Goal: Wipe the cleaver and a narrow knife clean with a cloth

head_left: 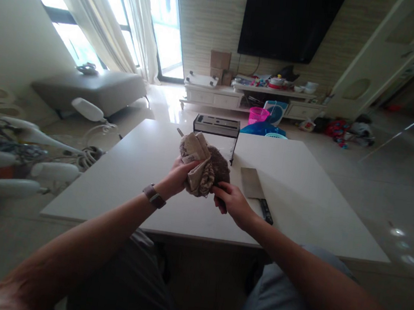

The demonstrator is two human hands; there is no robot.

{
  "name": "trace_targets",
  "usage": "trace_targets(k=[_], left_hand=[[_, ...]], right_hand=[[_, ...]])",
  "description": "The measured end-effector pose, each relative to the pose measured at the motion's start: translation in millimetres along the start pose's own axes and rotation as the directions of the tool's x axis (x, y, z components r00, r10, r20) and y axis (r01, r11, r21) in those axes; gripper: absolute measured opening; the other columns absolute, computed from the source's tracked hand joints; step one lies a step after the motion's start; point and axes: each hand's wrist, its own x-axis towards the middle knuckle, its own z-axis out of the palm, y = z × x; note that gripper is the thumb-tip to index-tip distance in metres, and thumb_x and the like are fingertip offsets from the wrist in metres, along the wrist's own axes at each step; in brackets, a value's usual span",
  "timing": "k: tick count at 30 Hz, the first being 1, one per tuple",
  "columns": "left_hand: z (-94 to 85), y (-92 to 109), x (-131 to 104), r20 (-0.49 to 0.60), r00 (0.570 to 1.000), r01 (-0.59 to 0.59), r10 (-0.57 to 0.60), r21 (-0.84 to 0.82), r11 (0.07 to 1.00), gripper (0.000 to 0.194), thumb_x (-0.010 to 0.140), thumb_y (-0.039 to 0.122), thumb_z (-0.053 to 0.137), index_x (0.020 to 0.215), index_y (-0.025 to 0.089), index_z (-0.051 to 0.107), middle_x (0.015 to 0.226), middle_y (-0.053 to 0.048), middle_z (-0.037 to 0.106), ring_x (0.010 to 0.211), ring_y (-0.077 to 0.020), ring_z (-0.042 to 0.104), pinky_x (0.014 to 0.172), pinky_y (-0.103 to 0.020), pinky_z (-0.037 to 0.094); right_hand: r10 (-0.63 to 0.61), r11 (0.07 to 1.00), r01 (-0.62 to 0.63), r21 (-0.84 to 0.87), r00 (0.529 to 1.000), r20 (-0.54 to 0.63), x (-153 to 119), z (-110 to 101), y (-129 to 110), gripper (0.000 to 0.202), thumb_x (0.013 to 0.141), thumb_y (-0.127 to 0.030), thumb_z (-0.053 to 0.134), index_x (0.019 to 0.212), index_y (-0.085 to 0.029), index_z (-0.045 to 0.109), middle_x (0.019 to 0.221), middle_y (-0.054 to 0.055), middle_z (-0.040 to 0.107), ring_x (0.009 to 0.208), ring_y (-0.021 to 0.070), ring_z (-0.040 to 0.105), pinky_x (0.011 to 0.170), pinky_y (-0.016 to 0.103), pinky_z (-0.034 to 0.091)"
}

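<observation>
A bunched brown and beige cloth (202,167) is held up over the near middle of the white table (121,179), wrapped around something thin; a slim tip pokes out at its upper left, too small to name with certainty. The left hand (180,176) grips the cloth from the side, fingers curled and pressed into the folds, a watch (154,197) on that wrist. The right hand (231,203) sits just below, fingers closed around a dark handle-like end that disappears into the cloth.

Just beside the right hand, a cleaver (256,190) lies flat on the table, its dark handle toward the person. Behind the cloth stands a rectangular rack (217,128) with a slotted top.

If the wrapped piece is a blade, the edge could cut through thin folds into the left fingers should the grip squeeze or slide along it. A sweep of the right forearm could also catch the cleaver and push it toward the table's near edge.
</observation>
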Motion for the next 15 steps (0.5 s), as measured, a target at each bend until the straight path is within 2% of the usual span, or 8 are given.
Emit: trace_targets(k=[6,10,15], left_hand=[[-17.8,8,18,-0.086,0.995,-0.064,0.060,-0.049,0.997,0.048,0.062,0.028,0.093,0.105,0.014,0.076,0.101,-0.010,0.079,0.084,-0.0222,0.075,0.078,-0.034,0.063],[-33.0,13,30,-0.146,0.981,-0.140,0.127,-0.084,0.987,0.044,0.064,0.027,0.091,0.103,0.014,0.076,0.098,-0.008,0.079,0.084,-0.0205,0.074,0.078,-0.032,0.063],[-47.1,14,44,-0.211,0.965,-0.183,0.156,-0.115,0.976,0.041,0.069,0.021,0.085,0.109,0.017,0.073,0.100,-0.006,0.079,0.088,-0.0202,0.075,0.082,-0.032,0.063]], right_hand=[[0.026,0.999,-0.026,-0.041,1.000,0.010,1,-4,-1,0.022,0.077,-0.039,0.064,0.076,-0.017,0.063,0.052,-0.005,0.054,0.036,0.0073,0.044,0.037,0.022,0.030],[0.025,0.998,-0.023,-0.063,0.999,0.024,0,-5,0,0.022,0.080,-0.038,0.062,0.076,-0.016,0.065,0.052,-0.005,0.054,0.037,0.0073,0.044,0.038,0.022,0.031],[-0.001,0.996,0.003,-0.085,1.000,0.027,0,-7,-2,0.023,0.084,-0.037,0.061,0.076,-0.016,0.065,0.052,-0.004,0.054,0.038,0.0078,0.044,0.038,0.022,0.031]])
